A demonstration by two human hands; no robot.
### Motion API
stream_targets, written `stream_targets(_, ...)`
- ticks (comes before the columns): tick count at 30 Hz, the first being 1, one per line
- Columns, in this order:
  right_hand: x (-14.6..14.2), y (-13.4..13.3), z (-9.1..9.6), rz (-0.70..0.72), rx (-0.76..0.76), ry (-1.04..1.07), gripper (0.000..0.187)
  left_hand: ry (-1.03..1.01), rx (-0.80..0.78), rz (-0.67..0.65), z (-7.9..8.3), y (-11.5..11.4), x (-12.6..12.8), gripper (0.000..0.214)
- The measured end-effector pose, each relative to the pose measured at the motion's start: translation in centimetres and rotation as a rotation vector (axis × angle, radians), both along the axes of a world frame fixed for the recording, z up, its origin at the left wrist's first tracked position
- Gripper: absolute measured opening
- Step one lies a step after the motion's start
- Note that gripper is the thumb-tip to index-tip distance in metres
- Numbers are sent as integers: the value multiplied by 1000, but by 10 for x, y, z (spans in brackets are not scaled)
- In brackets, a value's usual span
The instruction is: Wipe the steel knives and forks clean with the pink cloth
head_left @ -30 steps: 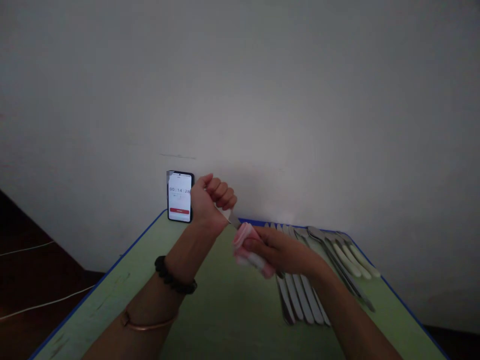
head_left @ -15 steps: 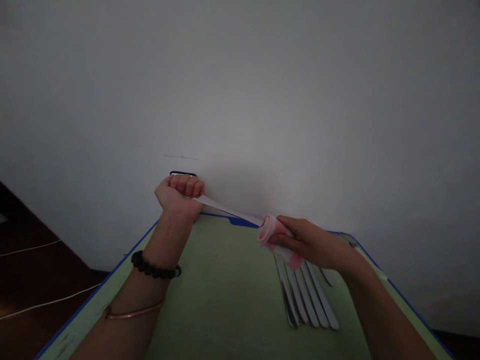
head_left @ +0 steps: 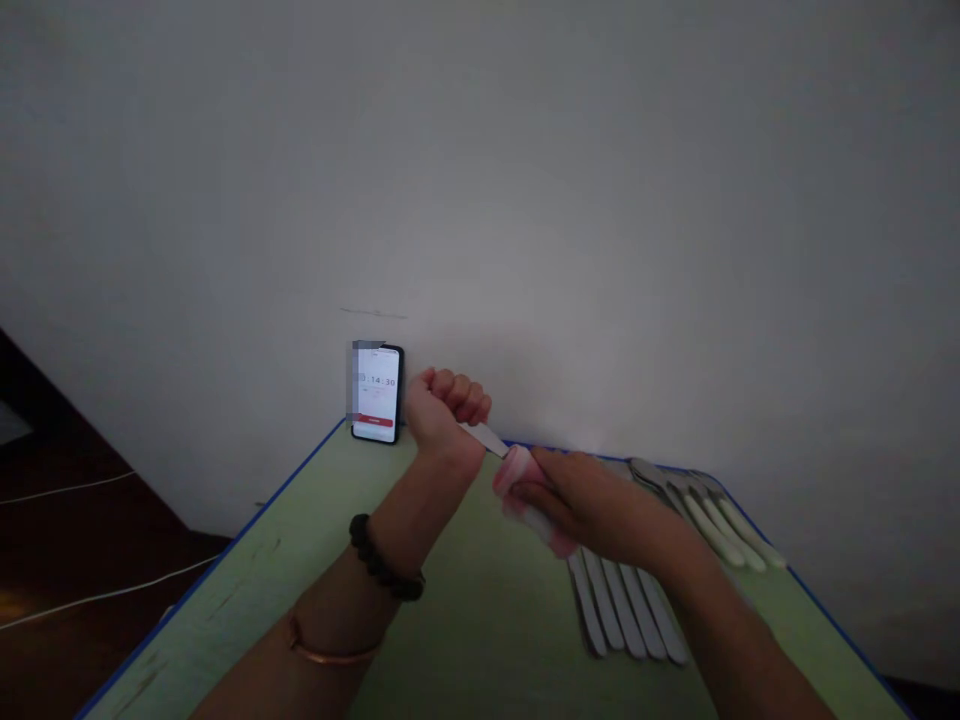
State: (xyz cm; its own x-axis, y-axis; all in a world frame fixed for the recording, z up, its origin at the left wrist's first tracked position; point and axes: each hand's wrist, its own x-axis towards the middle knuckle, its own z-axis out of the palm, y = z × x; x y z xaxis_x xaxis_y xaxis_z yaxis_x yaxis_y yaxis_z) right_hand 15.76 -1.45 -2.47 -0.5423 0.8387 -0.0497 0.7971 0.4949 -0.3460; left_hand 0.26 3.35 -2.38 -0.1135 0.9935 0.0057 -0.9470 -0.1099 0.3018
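Observation:
My left hand point(head_left: 450, 410) is closed in a fist around one end of a flat silver piece of cutlery point(head_left: 486, 438). The far end of it goes into a folded pink and white cloth point(head_left: 517, 472), so I cannot tell its kind. My right hand point(head_left: 574, 490) pinches the cloth around that end, thumb and fingers pressed together. Below the right hand, several silver cutlery pieces point(head_left: 630, 610) lie side by side, their upper ends hidden by the hand and cloth.
A phone point(head_left: 377, 395) showing a timer leans on the wall point(head_left: 480, 200) at the table's back left. Several utensils with pale handles point(head_left: 724, 530) lie at the back right, beyond my right forearm. The green table point(head_left: 450, 640) has a blue edge.
My left hand has moved right, close to the cloth, leaving only a short stretch of the cutlery showing. The phone and pale-handled utensils have come into fuller view.

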Motion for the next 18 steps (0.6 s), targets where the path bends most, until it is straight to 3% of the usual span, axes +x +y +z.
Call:
stream_targets(6,13,7,-1,-24,-18,73,28,130,8,-152,0,1,8,48)
stream_targets(9,24,7,4,-44,-7,95,29,272,68,-100,5,5,-2,39)
stream_targets(13,36,8,9,-41,42,115,30,721,204,20,6,10,-18,6)
stream_targets(18,47,10,11,-64,98,55,28,1405,321,-104,2,9,-35,15)
